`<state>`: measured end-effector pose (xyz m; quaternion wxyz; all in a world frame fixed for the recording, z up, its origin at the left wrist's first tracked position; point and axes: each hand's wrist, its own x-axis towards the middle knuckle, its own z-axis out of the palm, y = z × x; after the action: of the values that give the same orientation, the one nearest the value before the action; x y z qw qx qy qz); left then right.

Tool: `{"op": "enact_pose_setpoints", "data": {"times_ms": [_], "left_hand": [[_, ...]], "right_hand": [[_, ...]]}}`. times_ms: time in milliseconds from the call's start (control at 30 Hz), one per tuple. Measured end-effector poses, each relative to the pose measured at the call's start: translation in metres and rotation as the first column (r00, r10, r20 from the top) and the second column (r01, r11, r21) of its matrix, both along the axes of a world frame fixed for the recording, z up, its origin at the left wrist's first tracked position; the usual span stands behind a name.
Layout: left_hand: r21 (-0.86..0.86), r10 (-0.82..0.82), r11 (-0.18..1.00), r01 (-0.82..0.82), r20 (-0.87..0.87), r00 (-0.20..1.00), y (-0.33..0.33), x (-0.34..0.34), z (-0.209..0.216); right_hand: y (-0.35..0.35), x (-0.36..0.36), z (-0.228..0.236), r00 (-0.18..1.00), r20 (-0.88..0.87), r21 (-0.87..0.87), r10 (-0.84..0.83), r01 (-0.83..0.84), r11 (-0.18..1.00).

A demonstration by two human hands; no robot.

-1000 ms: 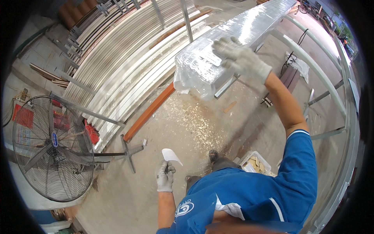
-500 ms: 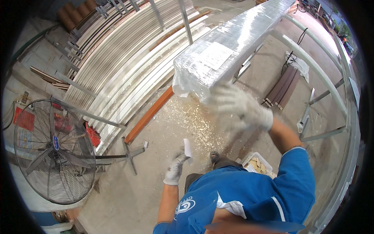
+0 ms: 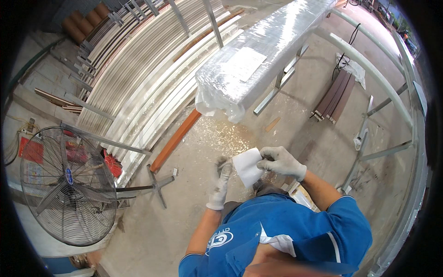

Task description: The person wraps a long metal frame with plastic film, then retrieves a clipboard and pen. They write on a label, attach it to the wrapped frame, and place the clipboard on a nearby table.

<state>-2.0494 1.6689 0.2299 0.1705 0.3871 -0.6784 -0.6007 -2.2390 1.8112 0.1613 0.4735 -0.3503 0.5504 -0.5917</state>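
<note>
Both my hands wear pale work gloves and are raised in front of my body. A white sheet of paper (image 3: 248, 168), slightly curved, is pinched at its right edge between the thumb and fingers of my right hand (image 3: 282, 163). Just beside the paper's left edge is my left hand (image 3: 220, 184), its fingers loosely bent and apart, with nothing visible in them. Beyond my hands lies a long bundle wrapped in clear plastic film (image 3: 263, 60). A white label sheet (image 3: 246, 63) sits on its top near the close end.
A black standing fan (image 3: 69, 184) is on the left, its crossed foot (image 3: 158, 186) reaching toward me. Long white profiles (image 3: 152, 87) fill a rack behind an orange-brown bar (image 3: 175, 141). Brown profiles (image 3: 333, 98) lie at right, near a metal frame (image 3: 369, 76). Chips (image 3: 226, 136) litter the floor.
My right hand has come down from the end of the wrapped bundle and taken hold of the paper. My left hand has moved up and right and let go of the paper.
</note>
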Motion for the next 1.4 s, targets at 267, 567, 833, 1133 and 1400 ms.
{"op": "enact_pose_setpoints", "data": {"times_ms": [267, 567, 833, 1133, 1400], "left_hand": [[-0.415, -0.358, 0.774, 0.478, 0.336, 0.871, 0.024, -0.012, 0.021], [0.185, -0.207, 0.964, 0.19, 0.074, 0.976, 0.014, 0.003, -0.004], [0.58, 0.181, 0.815, -0.018, -0.226, 0.957, 0.007, -0.005, -0.03], [0.589, -0.005, 0.777, 0.221, -0.346, 0.938, 0.006, -0.012, -0.015], [0.58, 0.013, 0.803, 0.138, -0.248, 0.969, -0.001, -0.02, -0.03]], "right_hand": [[-0.012, 0.009, 0.012, 0.994, 0.01, -0.112, 0.109, -0.107, 0.988], [-0.024, 0.013, 0.015, 0.918, -0.391, -0.373, -0.065, -0.094, 0.923], [-0.031, 0.033, 0.016, 0.829, -0.526, -0.406, -0.19, -0.049, 0.912], [-0.034, 0.01, -0.002, 0.983, -0.131, -0.32, -0.127, 0.079, 0.944], [-0.031, 0.004, 0.003, 0.973, -0.142, -0.286, -0.183, 0.136, 0.949]]}}
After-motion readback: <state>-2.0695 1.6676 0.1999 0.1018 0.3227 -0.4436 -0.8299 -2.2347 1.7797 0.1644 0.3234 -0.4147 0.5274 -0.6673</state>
